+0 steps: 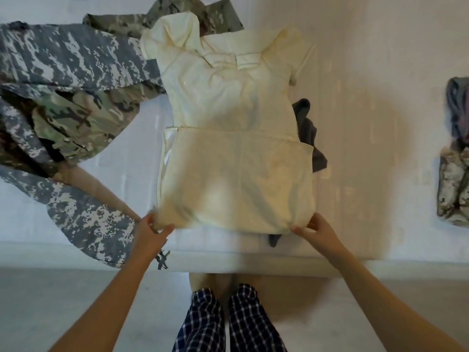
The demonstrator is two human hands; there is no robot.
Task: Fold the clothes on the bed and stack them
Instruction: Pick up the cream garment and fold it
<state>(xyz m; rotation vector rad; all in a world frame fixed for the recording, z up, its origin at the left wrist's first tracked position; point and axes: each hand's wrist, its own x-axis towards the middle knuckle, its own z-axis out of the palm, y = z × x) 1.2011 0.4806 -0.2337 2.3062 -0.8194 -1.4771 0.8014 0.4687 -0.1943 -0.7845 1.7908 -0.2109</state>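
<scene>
Nearest the camera, checked trousers [228, 321] are seen at the bed's edge, centred on the work. Just beyond, the left hand [151, 232] and right hand [317, 231] are set on the two near corners of the cream garment [236, 158], equally near to it, neither favoured. Each hand is narrowly closed: the thumb is laid on top of the fabric and the fingers are curled at the edge, so each corner is pinched rather than pressed flat. Nothing else is held. The garment is laid flat on the bed [368, 123] with its long axis running straight away from the person, near edge at the hands, collar [228, 59] at the far end. A cross edge is seen at mid-length; the near half looks doubled over, but that cannot be confirmed. The next fold is judged to go away from the body, across that axis, with both corners carried level toward the collar. A grey garment [308, 128] is trapped underneath, showing at the right side and the near edge; it could be dragged along. Unfolded camouflage clothes [66, 80] are heaped to the left, touching the cream garment's far-left side. A folded stack [454, 189] sits well apart at the far right, on the right hand's side.
</scene>
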